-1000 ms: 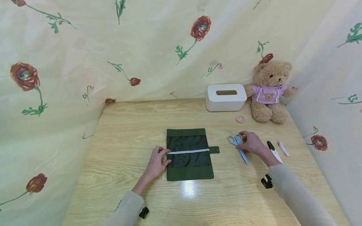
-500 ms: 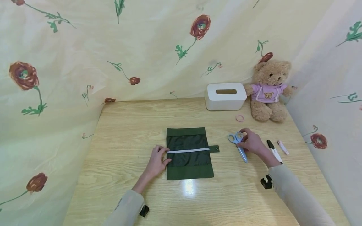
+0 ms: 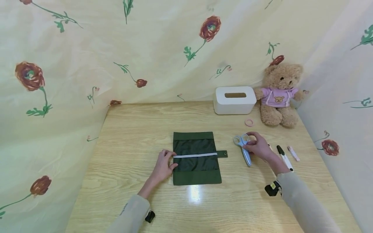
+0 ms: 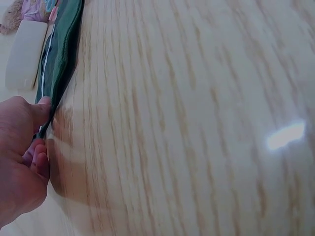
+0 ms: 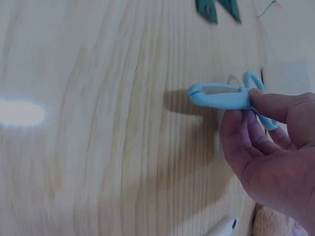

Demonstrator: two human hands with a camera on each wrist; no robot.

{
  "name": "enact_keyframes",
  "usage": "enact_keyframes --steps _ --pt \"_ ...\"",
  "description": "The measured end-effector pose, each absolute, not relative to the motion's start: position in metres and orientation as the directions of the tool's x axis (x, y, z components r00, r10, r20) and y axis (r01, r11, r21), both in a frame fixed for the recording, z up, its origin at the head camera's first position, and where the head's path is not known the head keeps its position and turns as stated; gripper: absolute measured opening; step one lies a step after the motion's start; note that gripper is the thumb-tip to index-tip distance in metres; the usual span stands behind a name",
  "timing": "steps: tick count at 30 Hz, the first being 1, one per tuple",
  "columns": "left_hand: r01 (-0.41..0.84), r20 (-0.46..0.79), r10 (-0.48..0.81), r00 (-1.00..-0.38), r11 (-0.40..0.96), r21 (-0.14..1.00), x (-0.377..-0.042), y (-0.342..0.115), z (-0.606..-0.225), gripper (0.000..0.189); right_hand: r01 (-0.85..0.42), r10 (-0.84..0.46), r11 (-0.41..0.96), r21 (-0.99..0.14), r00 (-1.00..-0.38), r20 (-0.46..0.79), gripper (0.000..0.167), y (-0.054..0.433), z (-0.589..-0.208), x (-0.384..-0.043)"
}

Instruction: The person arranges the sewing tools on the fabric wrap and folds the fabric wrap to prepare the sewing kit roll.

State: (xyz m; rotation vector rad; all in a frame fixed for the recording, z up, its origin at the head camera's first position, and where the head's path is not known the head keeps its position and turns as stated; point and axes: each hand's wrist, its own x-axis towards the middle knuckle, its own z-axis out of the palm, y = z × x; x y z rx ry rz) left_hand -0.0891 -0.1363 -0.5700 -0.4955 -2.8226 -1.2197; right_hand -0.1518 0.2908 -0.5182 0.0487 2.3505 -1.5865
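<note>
A dark green cloth roll-up case lies unrolled on the table, with a white strip across its middle and a snap tab at its right. My left hand pinches the case's left edge; in the left wrist view, thumb and fingers meet at that edge. To the right of the case, my right hand holds light blue scissors between thumb and fingers near the handle loops. Their blades are in a blue cover. In the right wrist view, the scissors are raised off the table, their shadow apart from them.
Right of my right hand lie a black-and-white pen-like tool and a small pale pink-and-white stick. Farther back are a pink ring, a white tissue box and a teddy bear. Flowered cloth hangs behind the table.
The right hand has shifted the scissors slightly left, uncovering a small pale item beside the wrist. My left hand stays at the case's edge. The head view has moved a little.
</note>
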Motion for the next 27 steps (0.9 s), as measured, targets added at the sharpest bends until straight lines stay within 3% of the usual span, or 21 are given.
enact_keyframes --steps 8,27 --pt "0.3 0.143 0.282 -0.949 0.663 0.686 -0.09 -0.135 -0.571 0.033 0.211 -0.148 0.209 -0.955 -0.958 -0.244 0.07 0.259 -0.52 -0.162" --pt "0.324 0.181 0.276 -0.944 0.67 0.668 -0.088 -0.135 -0.573 0.034 0.207 -0.175 0.086 -0.975 -0.96 -0.219 0.064 0.179 -0.525 -0.181"
